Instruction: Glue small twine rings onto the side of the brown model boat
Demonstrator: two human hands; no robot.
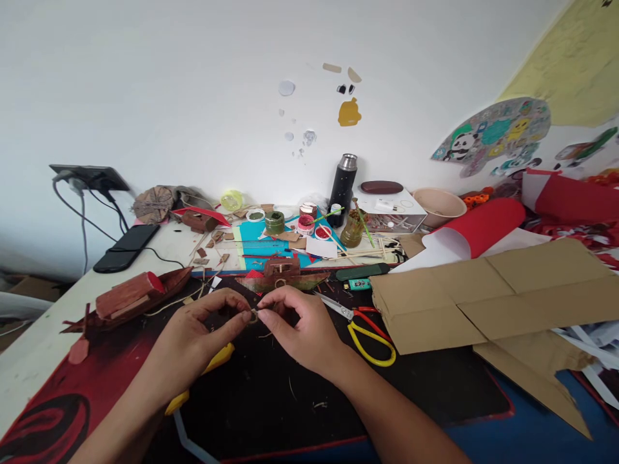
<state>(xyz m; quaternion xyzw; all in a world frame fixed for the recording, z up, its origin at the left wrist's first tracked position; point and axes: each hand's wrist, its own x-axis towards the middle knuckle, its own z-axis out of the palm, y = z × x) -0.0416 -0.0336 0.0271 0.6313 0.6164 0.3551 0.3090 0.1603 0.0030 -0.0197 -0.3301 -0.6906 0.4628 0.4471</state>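
My left hand [207, 328] and my right hand [302, 328] meet over the dark mat, each closed in a pinch. Between the fingertips is a small piece of thin tan twine [254, 314], partly hidden by the fingers. Just beyond stands a small model boat [283, 277] with a brown cabin and greenish hull. A larger reddish-brown model boat [130, 298] sits left of my left hand. Scissors [370, 335] with red and yellow handles lie open right of my right hand. Under my left forearm is a yellow tool [220, 359], mostly covered.
Paint jars [275, 223] and a black thermos [343, 183] stand at the back by the wall. Folded cardboard [435, 309] and rolled red paper [483, 225] cover the right side. A black phone [126, 248] with a cable lies at left. Wood scraps and twine litter the middle.
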